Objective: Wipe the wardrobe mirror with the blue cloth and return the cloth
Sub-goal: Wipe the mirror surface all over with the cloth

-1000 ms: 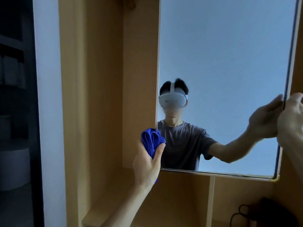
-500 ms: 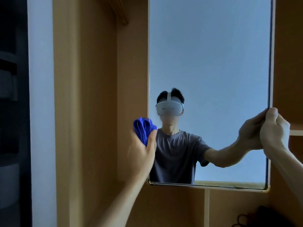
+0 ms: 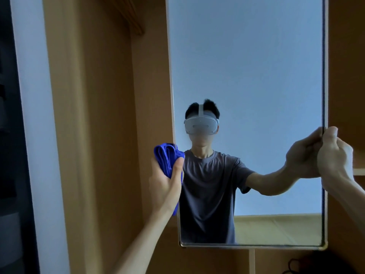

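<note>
The tall wardrobe mirror (image 3: 256,56) hangs in front of me in the open wooden wardrobe, showing a reflected person in a headset and grey shirt. My left hand (image 3: 165,184) is raised at the mirror's left edge, closed around the bunched blue cloth (image 3: 167,157), which sticks out above my fingers against that edge. My right hand (image 3: 335,155) grips the mirror's right edge at mid-height, thumb on the front; its reflection meets it in the glass.
Wooden wardrobe panels (image 3: 98,135) stand left of the mirror, with a rail (image 3: 131,14) above. A white wall strip (image 3: 33,135) and a dark opening lie further left. A thin divider (image 3: 251,261) and a dark cable (image 3: 296,266) sit below the mirror. A shelf edge (image 3: 358,171) shows at right.
The view has shifted so the mirror sits lower and squarer in the frame. My left hand with the cloth stays at the mirror's left edge; my right hand keeps its grip on the right edge.
</note>
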